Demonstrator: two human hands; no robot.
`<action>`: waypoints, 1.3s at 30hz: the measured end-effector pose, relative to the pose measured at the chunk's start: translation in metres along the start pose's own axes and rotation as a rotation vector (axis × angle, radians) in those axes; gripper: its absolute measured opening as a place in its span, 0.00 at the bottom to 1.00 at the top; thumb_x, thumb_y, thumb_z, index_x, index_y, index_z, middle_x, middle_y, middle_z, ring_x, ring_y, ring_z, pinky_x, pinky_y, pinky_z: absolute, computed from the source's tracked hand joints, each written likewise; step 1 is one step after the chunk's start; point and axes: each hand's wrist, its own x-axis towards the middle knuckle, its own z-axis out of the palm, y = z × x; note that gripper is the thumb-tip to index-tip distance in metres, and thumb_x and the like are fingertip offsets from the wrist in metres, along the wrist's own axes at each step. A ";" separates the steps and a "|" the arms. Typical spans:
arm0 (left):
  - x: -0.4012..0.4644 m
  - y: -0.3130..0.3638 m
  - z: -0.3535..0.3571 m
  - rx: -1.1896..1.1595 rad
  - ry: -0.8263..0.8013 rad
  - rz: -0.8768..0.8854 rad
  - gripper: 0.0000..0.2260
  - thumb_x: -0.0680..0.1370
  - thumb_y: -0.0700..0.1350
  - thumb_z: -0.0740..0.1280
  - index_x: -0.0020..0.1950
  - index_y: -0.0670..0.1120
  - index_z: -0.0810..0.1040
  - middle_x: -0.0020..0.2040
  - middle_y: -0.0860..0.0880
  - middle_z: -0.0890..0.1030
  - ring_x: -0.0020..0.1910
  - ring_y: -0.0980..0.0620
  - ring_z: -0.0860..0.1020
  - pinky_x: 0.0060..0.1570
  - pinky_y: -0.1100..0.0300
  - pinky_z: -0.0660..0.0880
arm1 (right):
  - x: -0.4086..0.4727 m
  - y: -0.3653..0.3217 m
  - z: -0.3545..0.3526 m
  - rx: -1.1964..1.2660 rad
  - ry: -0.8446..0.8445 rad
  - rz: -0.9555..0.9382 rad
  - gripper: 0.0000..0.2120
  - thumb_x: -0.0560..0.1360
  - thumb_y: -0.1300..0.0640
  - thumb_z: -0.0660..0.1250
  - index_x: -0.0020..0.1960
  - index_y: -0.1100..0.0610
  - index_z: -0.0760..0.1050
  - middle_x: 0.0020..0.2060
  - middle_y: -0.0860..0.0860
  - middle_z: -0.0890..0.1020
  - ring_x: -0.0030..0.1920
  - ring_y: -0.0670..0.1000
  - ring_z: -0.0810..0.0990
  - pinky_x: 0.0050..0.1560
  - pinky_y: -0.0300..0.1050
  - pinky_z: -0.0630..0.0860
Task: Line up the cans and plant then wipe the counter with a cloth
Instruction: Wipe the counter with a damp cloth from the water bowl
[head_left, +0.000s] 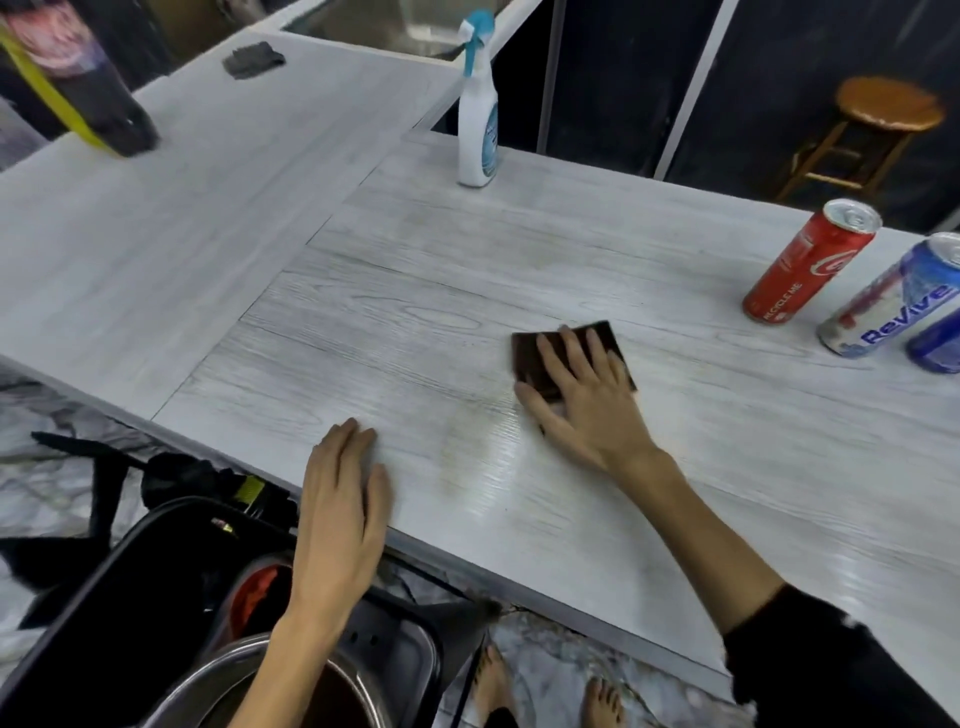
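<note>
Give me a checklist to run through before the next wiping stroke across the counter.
1. Cloth under the palm: the right hand presses flat on the dark brown cloth. Ok.
2. Left hand rests flat at the counter edge, out of the cloth's way. Ok.
3. Cans off the path: the red can and the blue Revive can stand at the right. Ok.
4. Spray bottle upright at the far edge. Ok.
5. Plant lined up: not in view. Cannot tell.

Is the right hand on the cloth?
Touching: the head view shows the right hand pressed flat on the dark cloth, fingers spread across it.
</note>
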 end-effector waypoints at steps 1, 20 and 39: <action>0.001 -0.004 -0.003 0.004 0.012 -0.009 0.21 0.86 0.52 0.53 0.77 0.46 0.68 0.79 0.52 0.65 0.80 0.55 0.59 0.79 0.49 0.60 | 0.009 -0.017 0.004 -0.011 -0.006 -0.029 0.40 0.80 0.27 0.47 0.86 0.47 0.51 0.86 0.52 0.49 0.85 0.57 0.43 0.84 0.59 0.43; 0.005 -0.025 -0.010 0.037 0.019 -0.019 0.20 0.86 0.51 0.54 0.77 0.48 0.67 0.79 0.52 0.64 0.80 0.54 0.60 0.78 0.48 0.61 | 0.034 -0.060 0.019 -0.015 -0.041 -0.100 0.37 0.82 0.31 0.51 0.86 0.47 0.51 0.86 0.51 0.48 0.85 0.57 0.41 0.84 0.60 0.42; 0.008 -0.025 -0.012 0.033 0.111 -0.034 0.19 0.85 0.42 0.60 0.77 0.41 0.70 0.79 0.45 0.68 0.80 0.49 0.63 0.78 0.43 0.60 | 0.006 -0.081 0.025 -0.015 -0.067 -0.171 0.39 0.80 0.27 0.44 0.86 0.45 0.51 0.86 0.50 0.47 0.85 0.55 0.40 0.84 0.58 0.40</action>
